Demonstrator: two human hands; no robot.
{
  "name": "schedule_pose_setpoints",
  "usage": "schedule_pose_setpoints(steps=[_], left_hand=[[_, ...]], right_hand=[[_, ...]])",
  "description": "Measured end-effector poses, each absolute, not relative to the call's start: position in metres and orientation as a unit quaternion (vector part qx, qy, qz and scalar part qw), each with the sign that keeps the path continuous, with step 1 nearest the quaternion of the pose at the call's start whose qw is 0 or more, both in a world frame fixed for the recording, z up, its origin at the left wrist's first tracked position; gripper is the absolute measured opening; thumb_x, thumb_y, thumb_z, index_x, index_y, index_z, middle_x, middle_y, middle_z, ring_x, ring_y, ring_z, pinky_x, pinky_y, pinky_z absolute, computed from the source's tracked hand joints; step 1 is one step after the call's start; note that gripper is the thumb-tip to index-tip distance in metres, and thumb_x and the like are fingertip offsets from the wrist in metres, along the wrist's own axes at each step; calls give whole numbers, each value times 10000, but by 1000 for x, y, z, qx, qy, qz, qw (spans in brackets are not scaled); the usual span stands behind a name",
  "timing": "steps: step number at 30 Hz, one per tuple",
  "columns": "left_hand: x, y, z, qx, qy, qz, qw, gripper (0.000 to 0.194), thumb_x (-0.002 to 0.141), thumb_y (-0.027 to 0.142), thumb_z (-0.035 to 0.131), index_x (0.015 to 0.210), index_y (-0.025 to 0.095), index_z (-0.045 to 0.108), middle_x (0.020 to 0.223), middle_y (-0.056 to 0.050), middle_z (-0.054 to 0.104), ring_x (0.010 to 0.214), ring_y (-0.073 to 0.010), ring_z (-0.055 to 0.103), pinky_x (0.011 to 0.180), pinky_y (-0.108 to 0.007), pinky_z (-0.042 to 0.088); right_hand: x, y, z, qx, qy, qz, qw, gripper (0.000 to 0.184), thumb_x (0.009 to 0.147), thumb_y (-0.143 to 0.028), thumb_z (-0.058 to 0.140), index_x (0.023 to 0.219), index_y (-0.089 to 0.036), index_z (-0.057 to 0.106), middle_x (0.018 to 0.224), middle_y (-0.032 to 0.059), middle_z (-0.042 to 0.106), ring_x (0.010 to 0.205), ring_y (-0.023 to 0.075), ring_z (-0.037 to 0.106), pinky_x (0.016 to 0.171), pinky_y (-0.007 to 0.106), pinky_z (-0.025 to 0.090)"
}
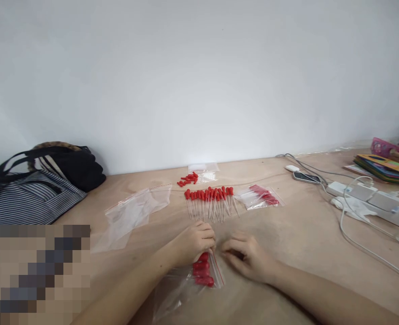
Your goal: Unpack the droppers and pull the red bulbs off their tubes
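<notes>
My left hand (199, 243) is closed on the upper part of a clear zip bag (175, 295) with a red line along its seal. Red rubber bulbs (203, 274) show inside this bag, partly hidden under the hand. My right hand (248, 258) is just right of the bag, fingers loosely curled, with a small gap between thumb and fingertips and nothing visible between them. Beyond both hands lies a row of glass droppers (213, 205) with red bulbs, their thin tips toward me.
Flat clear bags (135, 210) lie at left. Loose red bulbs (188, 179) sit near a clear bag (204, 173) by the wall. Another bag (249, 198) holds red bulbs. Power strips (385, 198) with white cables are at right. A striped bag (26, 192) stands at left.
</notes>
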State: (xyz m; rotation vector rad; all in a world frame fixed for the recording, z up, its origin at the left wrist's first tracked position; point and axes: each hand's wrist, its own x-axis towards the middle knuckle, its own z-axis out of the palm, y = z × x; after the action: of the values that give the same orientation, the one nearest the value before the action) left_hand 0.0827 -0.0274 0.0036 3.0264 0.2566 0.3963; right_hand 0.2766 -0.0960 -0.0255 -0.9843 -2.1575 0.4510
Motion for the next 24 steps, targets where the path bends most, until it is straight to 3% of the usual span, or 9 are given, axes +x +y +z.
schedule_pose_setpoints(steps=[5,15,24], left_hand=[[82,-30,0,985,89,140,50,213,785,49,396,722,177,554,762,-25,596,753,-150,488,741,-282,362],[80,-34,1,970,94,206,85,235,799,63,360,703,166,547,743,-28,600,764,-155,485,707,-271,368],[80,-35,-3,965,81,234,89,248,804,53,345,722,165,550,748,-37,581,747,-148,484,707,-269,382]], right_hand=[[281,-92,-27,-321,-889,56,322,176,807,-172,479,828,-257,632,730,19,614,692,143,500,624,302,345],[275,-91,-28,-295,-896,22,331,168,801,-187,504,867,-272,633,733,1,613,697,131,482,618,307,315],[272,-90,-28,-281,-885,-35,370,108,791,-183,520,756,-232,610,676,-6,598,651,122,449,589,296,289]])
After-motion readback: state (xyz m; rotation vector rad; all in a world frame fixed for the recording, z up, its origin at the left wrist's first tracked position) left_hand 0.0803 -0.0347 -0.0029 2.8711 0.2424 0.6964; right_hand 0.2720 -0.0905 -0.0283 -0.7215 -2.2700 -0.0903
